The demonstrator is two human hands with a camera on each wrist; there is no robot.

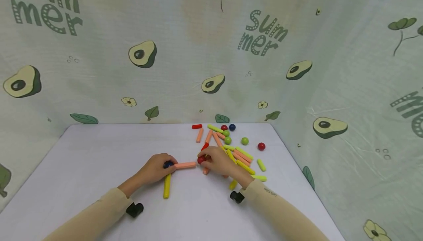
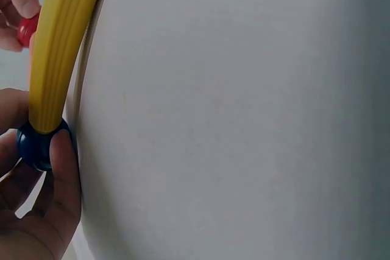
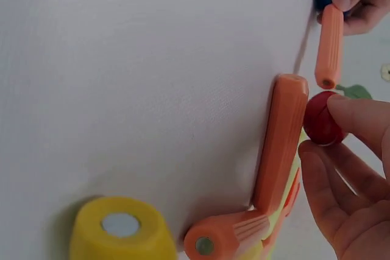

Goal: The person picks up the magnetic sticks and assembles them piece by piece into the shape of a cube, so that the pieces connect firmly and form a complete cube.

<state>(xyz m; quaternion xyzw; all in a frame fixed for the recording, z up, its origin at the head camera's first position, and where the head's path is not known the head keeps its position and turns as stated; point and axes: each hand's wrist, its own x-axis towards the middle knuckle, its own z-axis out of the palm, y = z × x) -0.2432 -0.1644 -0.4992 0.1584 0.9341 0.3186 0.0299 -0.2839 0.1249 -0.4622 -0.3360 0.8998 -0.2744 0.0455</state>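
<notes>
My left hand grips a dark blue ball. A yellow rod runs from that ball toward the front, and an orange rod extends from it to the right. Between thumb and fingers, my right hand pinches a red ball. This ball is close by the orange rod's free end; whether they touch, I cannot tell. In the right wrist view the red ball sits just off the rod's metal-tipped end. The left wrist view has the yellow rod meeting the blue ball.
Around and behind my right hand lie loose orange, yellow, lime and red rods, among them a lime rod. Further back are green balls, another red ball and a blue ball. Printed cloth hangs behind the white table.
</notes>
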